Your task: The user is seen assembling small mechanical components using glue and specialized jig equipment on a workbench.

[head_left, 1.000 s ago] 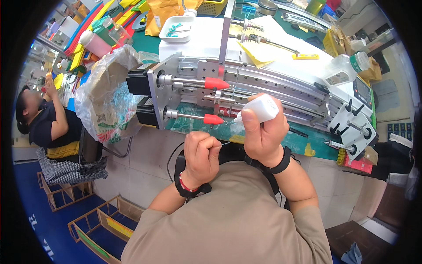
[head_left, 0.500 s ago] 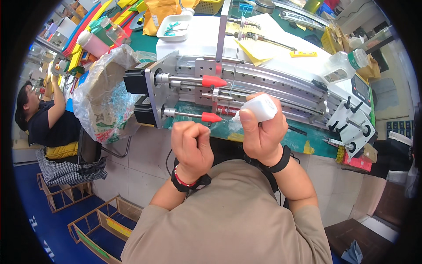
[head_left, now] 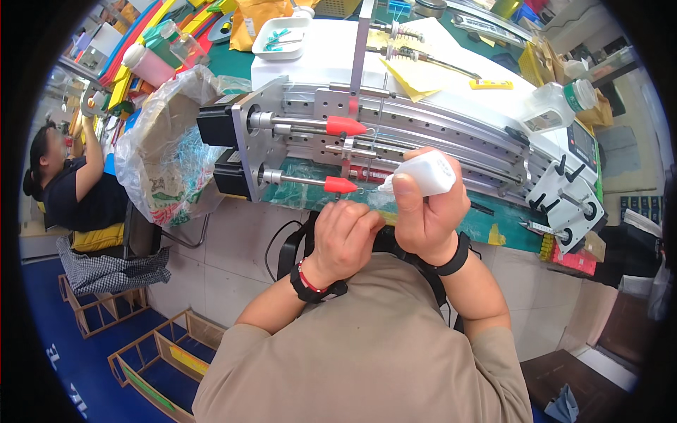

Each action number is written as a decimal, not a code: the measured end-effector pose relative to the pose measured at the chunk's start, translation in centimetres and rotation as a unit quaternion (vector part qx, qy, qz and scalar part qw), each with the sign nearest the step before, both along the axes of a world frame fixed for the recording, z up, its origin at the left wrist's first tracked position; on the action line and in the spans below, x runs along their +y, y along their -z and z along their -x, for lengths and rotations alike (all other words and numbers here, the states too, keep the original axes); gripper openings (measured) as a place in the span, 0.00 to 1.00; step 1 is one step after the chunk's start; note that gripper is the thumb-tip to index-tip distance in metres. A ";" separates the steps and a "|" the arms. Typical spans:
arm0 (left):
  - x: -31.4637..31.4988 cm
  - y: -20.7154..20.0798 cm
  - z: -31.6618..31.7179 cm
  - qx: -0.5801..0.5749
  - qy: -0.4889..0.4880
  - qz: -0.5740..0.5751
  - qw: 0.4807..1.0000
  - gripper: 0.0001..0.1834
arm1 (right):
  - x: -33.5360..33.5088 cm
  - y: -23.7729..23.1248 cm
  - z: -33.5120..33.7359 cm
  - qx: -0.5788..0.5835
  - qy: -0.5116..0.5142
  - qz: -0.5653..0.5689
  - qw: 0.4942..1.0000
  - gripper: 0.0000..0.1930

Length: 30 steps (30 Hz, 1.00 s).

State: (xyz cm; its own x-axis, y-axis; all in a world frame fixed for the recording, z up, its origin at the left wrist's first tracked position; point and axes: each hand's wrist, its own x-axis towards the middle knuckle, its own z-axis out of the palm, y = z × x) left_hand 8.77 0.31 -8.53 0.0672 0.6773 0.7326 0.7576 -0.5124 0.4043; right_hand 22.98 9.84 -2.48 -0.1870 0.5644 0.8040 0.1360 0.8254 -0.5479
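Note:
My right hand [head_left: 429, 217] grips a small white squeeze bottle [head_left: 423, 175], tilted with its nozzle pointing left and down toward my left hand. My left hand [head_left: 345, 236] is curled into a fist just below the nozzle, pinching something too small to make out. Both hands hover in front of a grey metal machine [head_left: 395, 127] with two horizontal rods ending in red cone tips [head_left: 341, 185]. The lower red tip sits just above my left knuckles. A black band is on each wrist.
A clear plastic bag over a woven sack [head_left: 166, 151] stands left of the machine. Another person [head_left: 77, 190] sits at far left. A clear bottle [head_left: 553, 109] and yellow papers [head_left: 423, 70] lie on the machine's top. Wooden frames [head_left: 162, 345] rest on the blue floor.
My left hand has risen and closed in against my right hand, under the bottle's nozzle. The bottle has tipped further toward the left. The person at left has raised an arm.

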 end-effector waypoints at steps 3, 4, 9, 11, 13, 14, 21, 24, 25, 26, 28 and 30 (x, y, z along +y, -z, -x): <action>0.1 0.1 -0.1 0.006 -0.004 -0.001 1.000 0.16 | 0.1 0.0 0.2 -0.004 -0.001 -0.002 1.000 0.18; 0.1 0.0 0.0 0.009 -0.008 -0.001 1.000 0.16 | 0.2 0.0 0.3 -0.006 -0.002 -0.009 1.000 0.18; 0.6 0.1 0.0 0.016 -0.014 -0.003 1.000 0.16 | 0.6 0.1 -0.1 -0.009 0.004 -0.007 1.000 0.18; 1.0 0.2 -0.3 0.011 -0.004 -0.007 1.000 0.16 | 0.6 -0.1 -0.6 -0.008 0.024 -0.020 0.999 0.18; 1.1 0.1 -0.6 0.008 0.005 -0.010 1.000 0.16 | 0.2 -0.4 -1.4 -0.010 0.015 0.082 0.996 0.19; 1.2 0.1 -0.7 0.007 0.006 -0.012 1.000 0.15 | -0.3 -0.8 -2.2 -0.013 0.029 0.070 0.997 0.19; -0.9 -0.5 0.3 -0.028 0.058 -0.013 0.998 0.13 | -0.1 -10.4 -13.6 0.230 0.176 -0.070 0.955 0.21; 0.1 -2.9 0.5 -0.059 0.114 -0.011 0.992 0.10 | 6.1 -14.0 -19.0 0.031 0.371 -0.240 0.896 0.13; 0.1 -3.3 0.8 -0.075 0.117 0.045 0.989 0.09 | 7.1 -15.5 -18.5 0.064 0.327 -0.161 0.929 0.10; 0.0 -3.5 1.0 -0.089 0.119 0.107 0.983 0.09 | 9.2 -16.3 -18.7 0.050 0.320 -0.181 0.929 0.10; 0.5 -4.8 1.3 -0.070 0.133 0.111 0.982 0.07 | 12.1 -16.2 -18.0 0.005 0.372 -0.134 0.919 0.13; -0.1 -6.3 0.7 -0.087 0.074 0.087 0.990 0.07 | 13.9 -16.5 -16.4 -0.052 0.331 -0.032 0.941 0.19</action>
State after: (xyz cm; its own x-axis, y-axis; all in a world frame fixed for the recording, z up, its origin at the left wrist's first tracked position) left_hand 8.04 0.23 -2.18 0.0595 0.7858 0.6156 0.5906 -0.5249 0.6129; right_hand 39.41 23.69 13.97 0.1091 0.5367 0.8367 0.6834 0.5707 -0.4552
